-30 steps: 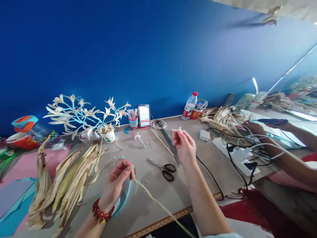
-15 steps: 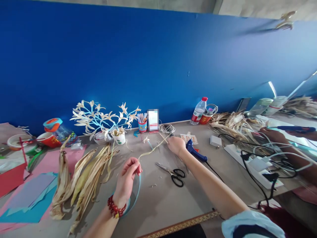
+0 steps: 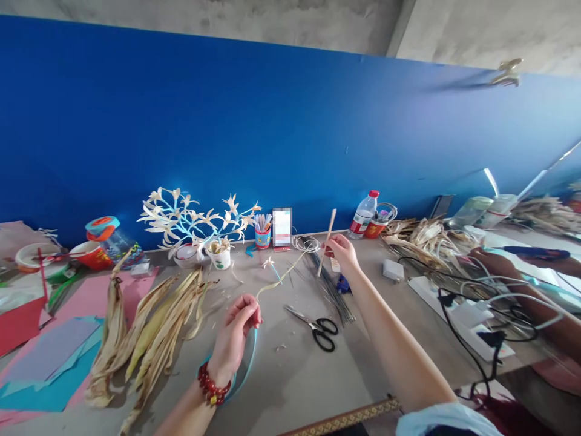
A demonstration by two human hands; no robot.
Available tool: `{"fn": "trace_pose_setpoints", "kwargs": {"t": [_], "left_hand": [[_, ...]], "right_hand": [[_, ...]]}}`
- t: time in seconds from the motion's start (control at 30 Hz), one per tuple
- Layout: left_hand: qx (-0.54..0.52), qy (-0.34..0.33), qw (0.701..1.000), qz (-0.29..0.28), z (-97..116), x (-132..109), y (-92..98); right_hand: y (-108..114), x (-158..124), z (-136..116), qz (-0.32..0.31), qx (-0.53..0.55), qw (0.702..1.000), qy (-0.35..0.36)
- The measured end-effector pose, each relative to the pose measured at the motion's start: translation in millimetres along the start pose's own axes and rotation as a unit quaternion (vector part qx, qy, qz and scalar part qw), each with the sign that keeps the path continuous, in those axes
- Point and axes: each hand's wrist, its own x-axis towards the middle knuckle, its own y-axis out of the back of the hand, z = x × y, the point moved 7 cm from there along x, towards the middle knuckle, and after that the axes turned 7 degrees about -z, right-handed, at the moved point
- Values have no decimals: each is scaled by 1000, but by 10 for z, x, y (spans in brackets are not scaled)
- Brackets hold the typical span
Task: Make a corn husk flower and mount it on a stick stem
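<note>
pinching is what the left hand is doing from where i stand: thumb and fingertips closed tight on the near end of a pale husk strip, which runs up and away over the table toward the far side. a light-blue band curves out from under that hand. i can't tell whether the fingers hold it too or it just lies beneath the palm.

the right hand is raised farther out, fingers narrowed onto a thin stick near its lower part. the stick stands almost upright, leaning a little to the right, clear of the tabletop. just below it lies a fan of dark wires, and a pair of scissors rests open-handled between the two arms. a heap of dried husks lies to the left, well apart from both hands.

to my eye the step in hand is readying the pieces: strip in one hand, stick in the other, not yet touching. joining them would call for the stick to come in toward the pinch while the strip is held taut, since a thin husk like that looks apt to twist or split.

off to the right, a co-worker's hand works among cables.
</note>
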Motion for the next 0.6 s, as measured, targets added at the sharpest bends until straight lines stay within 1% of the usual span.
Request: {"fn": "trace_pose_setpoints", "kwargs": {"t": [0.1, 0.2, 0.33, 0.4, 0.43, 0.53, 0.6], "left_hand": [[-10, -1, 1000, 2, -15, 1, 4], [-12, -2, 1000, 4, -16, -2, 2], [-13, -4, 1000, 10, -5, 1, 7], [-16, -8, 1000, 15, 5, 3, 14], [-20, -9, 1000, 16, 9, 4, 16], [-60, -7, 998, 4, 23, 10, -9], [-104, -7, 994, -21, 48, 12, -59]], "right_hand": [[131, 8, -138, 50, 118, 992, 17], [217, -33, -265, 90, 210, 973, 34], [239, -108, -357, 92, 283, 955, 15], [224, -165, -430, 65, 289, 955, -2], [213, -200, -491, 42, 277, 960, -6], [176, -344, -761, -53, 181, 982, 8], [169, -478, -925, -96, 129, 987, 16]]}}
